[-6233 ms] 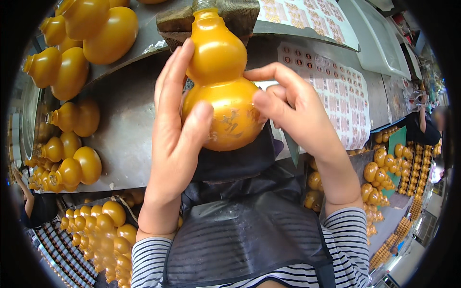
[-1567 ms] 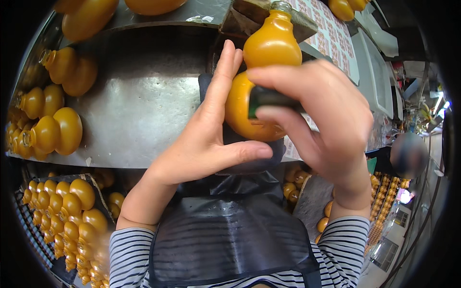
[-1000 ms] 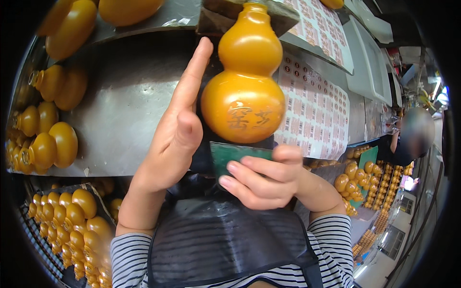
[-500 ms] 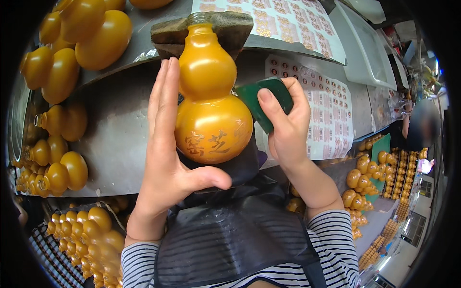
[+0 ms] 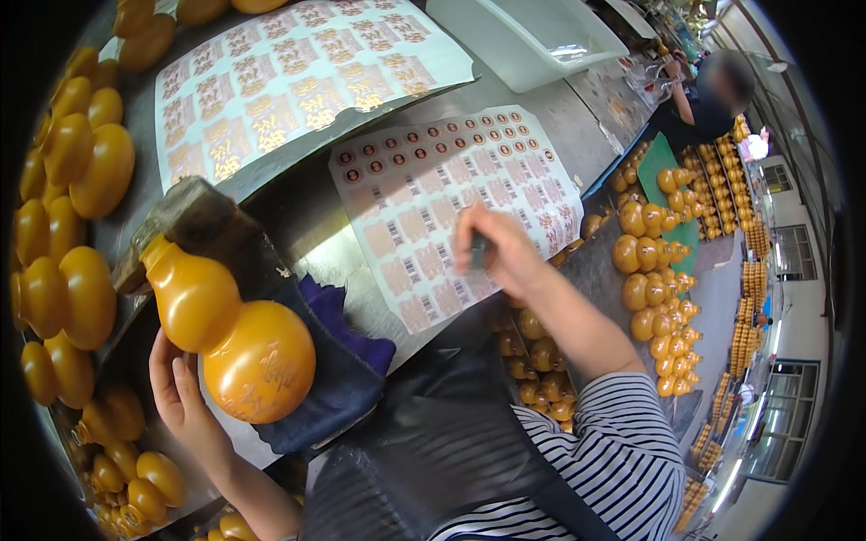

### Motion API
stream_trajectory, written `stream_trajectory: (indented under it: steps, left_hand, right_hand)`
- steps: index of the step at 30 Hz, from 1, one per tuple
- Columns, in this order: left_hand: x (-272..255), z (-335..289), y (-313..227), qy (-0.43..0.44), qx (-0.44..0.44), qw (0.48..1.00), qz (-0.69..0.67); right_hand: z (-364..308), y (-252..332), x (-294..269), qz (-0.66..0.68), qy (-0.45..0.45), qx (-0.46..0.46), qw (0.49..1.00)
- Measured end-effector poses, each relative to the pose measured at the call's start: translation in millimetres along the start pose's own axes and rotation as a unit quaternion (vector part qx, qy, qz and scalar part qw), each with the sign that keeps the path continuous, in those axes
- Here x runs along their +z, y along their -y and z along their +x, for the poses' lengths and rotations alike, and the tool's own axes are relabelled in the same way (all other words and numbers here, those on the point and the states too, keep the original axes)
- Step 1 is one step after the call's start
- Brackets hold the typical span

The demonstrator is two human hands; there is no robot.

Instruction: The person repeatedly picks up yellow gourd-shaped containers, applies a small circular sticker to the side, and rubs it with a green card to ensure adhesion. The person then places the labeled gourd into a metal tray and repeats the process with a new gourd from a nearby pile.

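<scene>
Gourd-shaped bottle [image 5: 248, 347], glossy yellow, lies tilted at the tabletop's near edge, toward its left corner, on a dark blue pad [image 5: 350, 397] in front of the person's apron [image 5: 406, 455]. Its neck end points away and seems to rest on a notched wooden block [image 5: 194, 215]; block and pad together probably stop the round body rolling and keep the marked lower bulb facing up. The left hand [image 5: 191, 406] is cupped low against the bottle's left side, likely steadying it; some fingers are hidden, so whether it grips cannot be told. The right hand [image 5: 498, 248] is pinched narrow around a small dark piece [image 5: 480, 255], blurred, above the nearer label sheet [image 5: 433, 185], well apart from the bottle.

A purple cloth [image 5: 329, 316] sticks out beside the pad. Farther back on the tabletop [image 5: 564, 117] lie another label sheet [image 5: 298, 63] and a pale tub [image 5: 523, 45]. More yellow bottles [image 5: 101, 171] crowd the left side, leaving the left hand little room outward. The right hand and forearm cover part of the nearer sheet.
</scene>
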State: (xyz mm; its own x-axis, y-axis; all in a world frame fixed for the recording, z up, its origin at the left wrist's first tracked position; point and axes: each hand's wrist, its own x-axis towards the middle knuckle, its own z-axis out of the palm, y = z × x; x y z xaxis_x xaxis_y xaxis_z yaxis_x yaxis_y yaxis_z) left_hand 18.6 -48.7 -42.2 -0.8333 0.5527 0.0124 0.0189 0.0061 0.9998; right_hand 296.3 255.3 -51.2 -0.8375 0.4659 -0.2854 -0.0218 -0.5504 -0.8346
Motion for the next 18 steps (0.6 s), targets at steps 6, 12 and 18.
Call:
stream_trajectory:
  steps: [6,12,18]
  left_hand:
    - [4.3,-0.1,-7.7,-0.015,-0.004,1.0,0.026]
    - [11.0,-4.9,-26.7,-0.039,0.007,0.997,0.065]
    - [8.9,-7.6,-30.8,-0.041,0.026,0.997,0.052]
  right_hand:
    - [76.8,59.3,-65.7,-0.591,-0.143,-0.204,0.767]
    - [150.8,81.5,-99.7,-0.804,-0.044,-0.096,0.585]
    - [168.9,80.4,-112.3,-0.735,-0.045,-0.072,0.673]
